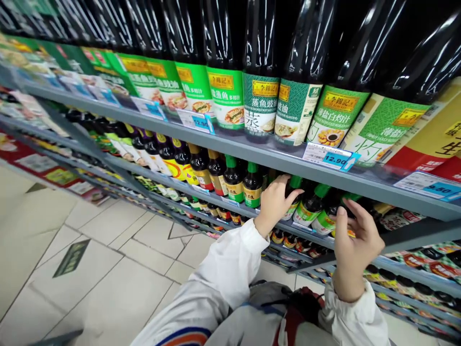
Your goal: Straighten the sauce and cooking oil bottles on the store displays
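Note:
My left hand (276,202) reaches into the second shelf, against the left side of a dark sauce bottle (296,181) with a green cap. Its thumb lies across the front of that bottle, apart from the fingers, whose tips are partly hidden. Just to the right stands a similar bottle (306,215) with a green and white label. My right hand (356,240) is open, thumb and fingers apart, beside the third green-capped bottle (325,221). Whether it touches that bottle I cannot tell.
Tall dark sauce bottles (225,98) with green labels line the upper shelf, whose grey edge (230,148) overhangs both hands. Price tags (331,157) hang along it. More bottles (252,185) stand left of my hands. Tiled floor (104,278) lies below left.

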`<state>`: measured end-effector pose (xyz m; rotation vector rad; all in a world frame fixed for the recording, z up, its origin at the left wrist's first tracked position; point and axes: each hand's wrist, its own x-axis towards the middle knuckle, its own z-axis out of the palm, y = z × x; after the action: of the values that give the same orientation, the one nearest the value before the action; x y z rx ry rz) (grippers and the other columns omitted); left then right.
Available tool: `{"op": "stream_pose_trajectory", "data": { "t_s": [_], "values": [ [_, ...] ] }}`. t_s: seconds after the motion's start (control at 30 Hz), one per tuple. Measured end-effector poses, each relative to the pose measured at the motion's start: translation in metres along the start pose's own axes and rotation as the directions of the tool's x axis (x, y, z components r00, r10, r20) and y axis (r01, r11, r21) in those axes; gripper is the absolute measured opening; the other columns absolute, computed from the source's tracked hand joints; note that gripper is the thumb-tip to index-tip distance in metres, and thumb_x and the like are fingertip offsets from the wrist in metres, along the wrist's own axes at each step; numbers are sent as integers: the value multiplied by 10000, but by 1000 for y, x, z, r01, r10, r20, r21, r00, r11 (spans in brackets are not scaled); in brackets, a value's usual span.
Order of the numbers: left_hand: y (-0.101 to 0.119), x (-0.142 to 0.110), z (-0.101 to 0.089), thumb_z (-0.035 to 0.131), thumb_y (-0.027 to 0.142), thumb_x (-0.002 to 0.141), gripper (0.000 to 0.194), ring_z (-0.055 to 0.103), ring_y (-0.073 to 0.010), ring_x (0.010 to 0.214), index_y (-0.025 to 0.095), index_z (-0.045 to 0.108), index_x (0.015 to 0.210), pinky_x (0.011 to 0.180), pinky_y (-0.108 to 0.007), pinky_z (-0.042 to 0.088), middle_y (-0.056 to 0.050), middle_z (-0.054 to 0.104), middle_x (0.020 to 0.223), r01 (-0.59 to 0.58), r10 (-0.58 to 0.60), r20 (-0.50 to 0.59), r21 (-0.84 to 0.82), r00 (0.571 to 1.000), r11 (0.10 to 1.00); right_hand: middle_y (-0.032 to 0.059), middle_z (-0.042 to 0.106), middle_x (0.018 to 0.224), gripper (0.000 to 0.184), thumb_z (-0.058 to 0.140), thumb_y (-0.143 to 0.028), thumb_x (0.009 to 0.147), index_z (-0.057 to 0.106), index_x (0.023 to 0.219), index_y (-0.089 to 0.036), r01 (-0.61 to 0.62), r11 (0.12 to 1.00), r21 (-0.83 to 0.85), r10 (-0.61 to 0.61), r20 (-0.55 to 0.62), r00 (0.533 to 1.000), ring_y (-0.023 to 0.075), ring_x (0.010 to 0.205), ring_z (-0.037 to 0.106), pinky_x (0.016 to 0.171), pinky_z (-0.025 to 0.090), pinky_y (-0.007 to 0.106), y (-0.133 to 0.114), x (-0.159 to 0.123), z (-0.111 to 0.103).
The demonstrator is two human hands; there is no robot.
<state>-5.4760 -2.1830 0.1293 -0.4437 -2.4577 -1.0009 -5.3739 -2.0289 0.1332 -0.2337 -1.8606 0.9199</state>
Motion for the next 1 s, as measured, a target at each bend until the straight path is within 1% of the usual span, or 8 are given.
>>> {"op": "stream_pose_trajectory", "data": {
  "t_s": [0.13, 0.2, 0.4, 0.5, 0.57, 0.63, 0.8, 1.0],
  "values": [
    [-11, 10, -10, 697, 469, 938, 426, 711, -293, 1104, 185, 611, 1244, 866, -327, 556, -112, 735, 1198, -109, 110, 109, -19, 988, 994, 145, 767, 1071, 496, 634, -555, 917, 711, 1203, -157, -33, 987, -158, 28, -31, 999, 74, 453, 525, 529, 469, 248, -9, -4, 28],
    [-18, 15, -14, 675, 447, 957, 447, 705, -305, 1127, 175, 584, 1299, 878, -340, 558, -131, 726, 1225, -159, 163, 154, -38, 975, 987, 131, 774, 1015, 546, 640, -612, 893, 724, 1173, -151, -46, 966, -256, 36, -46, 998, 74, 426, 479, 524, 440, 262, -10, -2, 40],
    [-36, 25, -19, 619, 405, 991, 430, 692, -326, 1175, 200, 548, 1362, 903, -358, 560, -149, 707, 1280, -240, 266, 260, -128, 928, 962, 121, 747, 793, 697, 620, -797, 807, 725, 994, -134, -61, 848, -527, 58, -23, 998, 227, 592, 629, 628, 438, 327, -8, 11, 61],
    [-38, 24, -19, 596, 410, 1003, 430, 709, -326, 1140, 202, 540, 1375, 891, -358, 561, -150, 716, 1262, -228, 258, 268, -138, 928, 964, 87, 675, 633, 673, 549, -800, 853, 700, 933, -149, -50, 812, -581, 100, 53, 994, 246, 574, 624, 626, 415, 327, -9, 16, 59],
    [-36, 21, -19, 585, 401, 1008, 421, 720, -326, 1109, 189, 543, 1368, 880, -358, 561, -154, 727, 1233, -214, 242, 271, -130, 932, 968, 56, 625, 558, 643, 515, -779, 886, 683, 906, -159, -14, 825, -565, 111, 138, 984, 234, 543, 608, 616, 399, 313, -10, 19, 54],
    [-32, 18, -18, 575, 403, 1011, 419, 725, -324, 1093, 174, 546, 1361, 860, -351, 563, -161, 730, 1218, -182, 207, 262, -120, 942, 976, 37, 600, 528, 621, 495, -764, 902, 666, 879, -167, 21, 848, -530, 113, 220, 969, 215, 520, 592, 599, 381, 295, -11, 23, 48],
    [-26, 13, -15, 651, 539, 946, 514, 712, -334, 1121, 169, 588, 1297, 854, -352, 569, -168, 719, 1246, -110, 124, 184, -83, 975, 990, 26, 576, 519, 607, 451, -755, 917, 618, 806, -182, 80, 882, -464, 112, 370, 922, 171, 475, 525, 567, 335, 282, -12, 34, 36],
    [-36, 23, -17, 679, 454, 946, 400, 696, -335, 1161, 176, 630, 1231, 911, -370, 561, -148, 738, 1215, -188, 229, 235, -183, 945, 965, 11, 541, 484, 573, 451, -723, 927, 621, 836, -184, 101, 891, -443, 130, 462, 878, 167, 443, 476, 545, 292, 285, -9, 41, 32]
  ]
}}
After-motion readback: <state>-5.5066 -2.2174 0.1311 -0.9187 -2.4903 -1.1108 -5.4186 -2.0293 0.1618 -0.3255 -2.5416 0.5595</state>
